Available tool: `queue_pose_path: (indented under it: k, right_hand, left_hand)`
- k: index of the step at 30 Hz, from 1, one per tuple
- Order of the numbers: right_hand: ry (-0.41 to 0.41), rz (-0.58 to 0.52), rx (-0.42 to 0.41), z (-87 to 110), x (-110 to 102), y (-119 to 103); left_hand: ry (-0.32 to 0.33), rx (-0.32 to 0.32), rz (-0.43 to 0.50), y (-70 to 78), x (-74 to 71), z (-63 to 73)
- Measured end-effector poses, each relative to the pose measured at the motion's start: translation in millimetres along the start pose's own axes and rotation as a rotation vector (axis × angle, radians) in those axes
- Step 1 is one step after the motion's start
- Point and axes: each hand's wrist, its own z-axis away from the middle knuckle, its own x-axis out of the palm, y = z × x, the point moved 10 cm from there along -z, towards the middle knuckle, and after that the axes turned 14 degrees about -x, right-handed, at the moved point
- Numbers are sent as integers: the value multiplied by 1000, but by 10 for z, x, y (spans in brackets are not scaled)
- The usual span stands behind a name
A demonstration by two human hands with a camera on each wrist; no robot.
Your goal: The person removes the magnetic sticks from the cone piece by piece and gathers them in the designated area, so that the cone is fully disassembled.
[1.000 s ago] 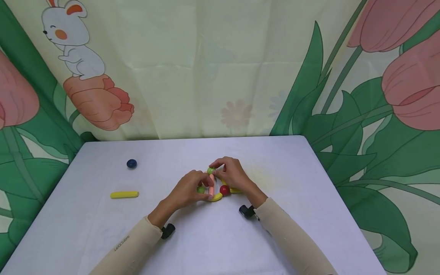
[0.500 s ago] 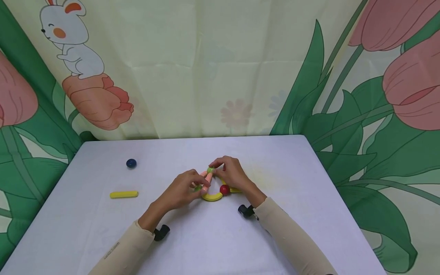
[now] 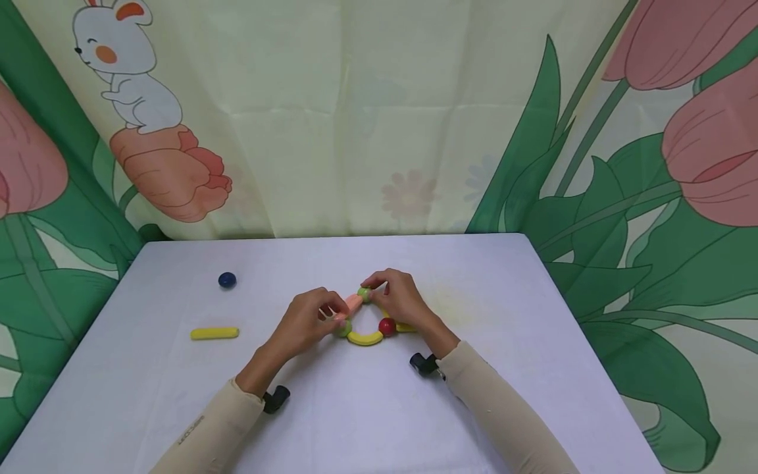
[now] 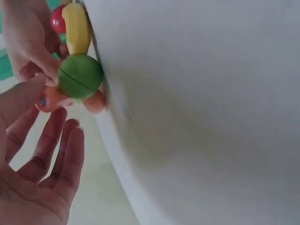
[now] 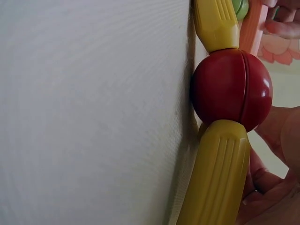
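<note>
Left hand (image 3: 308, 317) swings its pinched orange rod (image 4: 55, 98) leftward! Right hand (image 3: 401, 297) pinches the far green ball (image 3: 364, 294), likely anchoring the turn.

The left hand (image 3: 310, 315) partly covers the orange stick (image 4: 52, 101); I can't read the tiny lettering (image 3: 191, 430) on the sleeve (image 3: 216, 424) behind it. The right hand (image 3: 401, 299) hides some of the green ball (image 3: 364, 293); beside its palm, the right wrist view cuts off a yellow stick (image 5: 218, 173).
</note>
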Motion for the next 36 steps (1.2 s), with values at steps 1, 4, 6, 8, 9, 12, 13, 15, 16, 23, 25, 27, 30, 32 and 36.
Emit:
queue_pose_path:
  k: [1,4,6,8,9,12,13,15,16,23,25,27,30,32,36]
  right_hand:
    - [-3,1,1,0,7,2]
    - [-5,10,-3,0,9,-7]
    - [-2,17,-4,0,2,-16]
    - [3,24,-4,-3,-9,-27]
    - [5,28,-2,-5,-12,-29]
    - [6,30,5,-9,-14,-32]
    - [6,29,8,-10,-13,-30]
    - [3,26,14,-9,-6,-22]
    - [2,24,16,-10,-2,-16]
    - [8,2,6,-7,10,-16]
    - [6,-3,0,-13,21,-15]
    - [1,-3,-1,-16,35,-11]
    - [-5,1,5,-18,47,-4]
    - [-4,2,12,-13,45,-2]
    - [2,-5,21,-4,35,7]
  left_hand:
    - [12,-16,-4,-23,-18,-4]
    - [38,-62,-6,-98,-68,-17]
    - [50,-85,-9,-138,-94,-24]
    - [58,-101,-13,-174,-109,-34]
    - [61,-116,-16,-196,-113,-39]
    - [58,-153,-21,-260,-109,-63]
    - [54,-164,-19,-283,-106,-71]
    - [50,-184,-10,-325,-105,-83]
    - [49,-193,-6,-344,-106,-86]
    - [94,-207,31,-460,-236,-44]
    - [119,-207,24,-501,-322,-11]
    - [137,-213,17,-550,-421,32]
    - [153,-232,-9,-636,-578,102]
    - [161,-240,-26,-691,-686,151]
    - [187,-242,-53,-787,-894,247]
